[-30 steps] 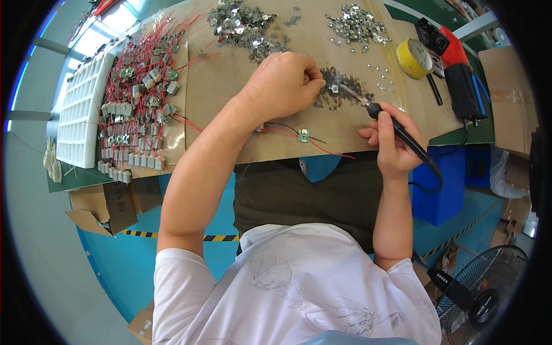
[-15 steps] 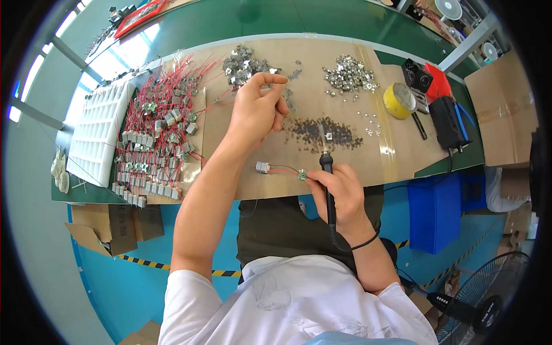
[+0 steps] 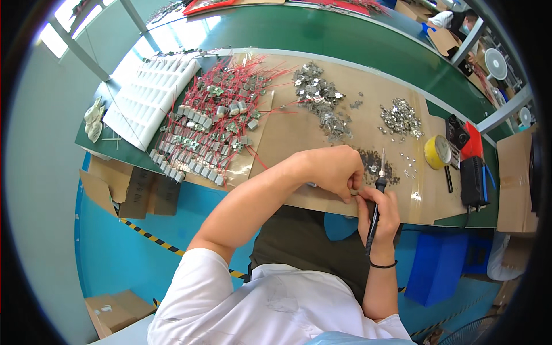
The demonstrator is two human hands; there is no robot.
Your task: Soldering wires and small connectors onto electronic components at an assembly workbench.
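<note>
My right hand (image 3: pixel 380 211) is closed around a soldering iron (image 3: pixel 373 226), whose metal tip points away from me over a dark patch of small brown bits (image 3: pixel 393 173). Its thumb and forefinger pinch at the near edge of the cardboard sheet, where the small green board is now mostly hidden. My left hand (image 3: pixel 336 171) has come right up to these fingertips, thumb and finger pressed together. What it pinches, if anything, I cannot make out. A grey block-shaped part (image 3: pixel 312 184) peeks out below the left wrist.
Left lies a mass of grey wired parts with red leads (image 3: pixel 198 149), beside a white compartment tray (image 3: pixel 133 118). Flat metal pieces (image 3: pixel 317 92) and shiny small metal parts (image 3: pixel 401 117) form piles farther back. Yellow tape (image 3: pixel 438 152) and a black soldering station (image 3: pixel 474 181) stand right.
My left hand has come from the flat metal pieces down to my right fingertips. The right hand still holds the soldering iron. The view has shifted, moving the table lower and rightward in the picture.
</note>
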